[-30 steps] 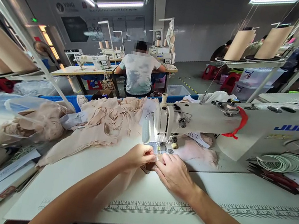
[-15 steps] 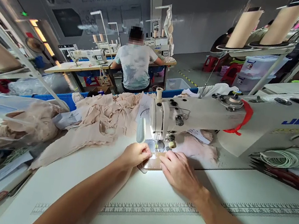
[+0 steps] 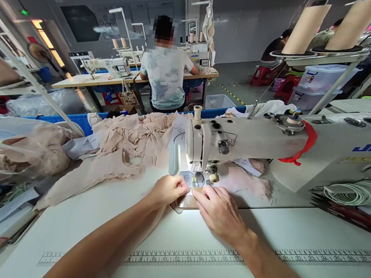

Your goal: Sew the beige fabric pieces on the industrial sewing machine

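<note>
A white sewing machine stands over the table, its needle area lit. Just in front of the presser foot, my left hand pinches the edge of a thin beige fabric piece, which trails down beside my forearm. My right hand is close by on the right, fingers together and bent down at the fabric edge; its thumb is mostly hidden. Under both hands lies the tan plate of the machine bed. The fingertips of the two hands nearly meet.
Heaped beige fabric pieces lie left of the machine, more fabric behind it. Dark scissors and coiled pale cord rest at right. A ruler strip runs along the front edge. A person sits ahead.
My right hand has slid slightly left, closer to my left hand. My left hand stays in nearly the same place, still pinching. The camera view has shifted a little.
</note>
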Demonstrator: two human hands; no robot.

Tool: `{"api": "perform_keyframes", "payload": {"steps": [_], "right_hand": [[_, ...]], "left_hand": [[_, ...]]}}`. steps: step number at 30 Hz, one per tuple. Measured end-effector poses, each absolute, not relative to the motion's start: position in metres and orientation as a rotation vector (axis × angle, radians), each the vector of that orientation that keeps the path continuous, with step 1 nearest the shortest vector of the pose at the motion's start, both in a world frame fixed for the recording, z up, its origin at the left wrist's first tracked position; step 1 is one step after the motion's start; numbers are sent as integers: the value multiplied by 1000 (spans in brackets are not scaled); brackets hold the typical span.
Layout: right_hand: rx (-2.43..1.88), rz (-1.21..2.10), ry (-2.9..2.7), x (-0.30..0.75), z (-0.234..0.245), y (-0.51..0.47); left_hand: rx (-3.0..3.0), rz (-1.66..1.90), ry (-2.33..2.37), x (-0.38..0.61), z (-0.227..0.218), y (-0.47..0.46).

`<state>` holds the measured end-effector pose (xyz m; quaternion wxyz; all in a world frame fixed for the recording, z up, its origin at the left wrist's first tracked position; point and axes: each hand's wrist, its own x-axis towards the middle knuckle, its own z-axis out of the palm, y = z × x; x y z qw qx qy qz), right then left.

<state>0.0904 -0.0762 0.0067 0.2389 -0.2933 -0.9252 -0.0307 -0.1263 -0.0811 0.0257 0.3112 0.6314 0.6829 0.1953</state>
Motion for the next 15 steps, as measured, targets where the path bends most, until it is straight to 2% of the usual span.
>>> {"api": "perform_keyframes", "payload": {"steps": [5,8,12,15], "right_hand": [[-774,-156,-2590,87,5,-76],[-749,-213,-2594,85,1,-75],[-780,-183,-2610,84,1,-75],[-794,-169,-2615,84,2,-77]], "left_hand": [[1742,484,1842,-126,26,-83],[2072,545,1901,-125,26,-92],[2664,636,1621,-121,21,-112],[2810,691,1485,-117,12,-127]]}}
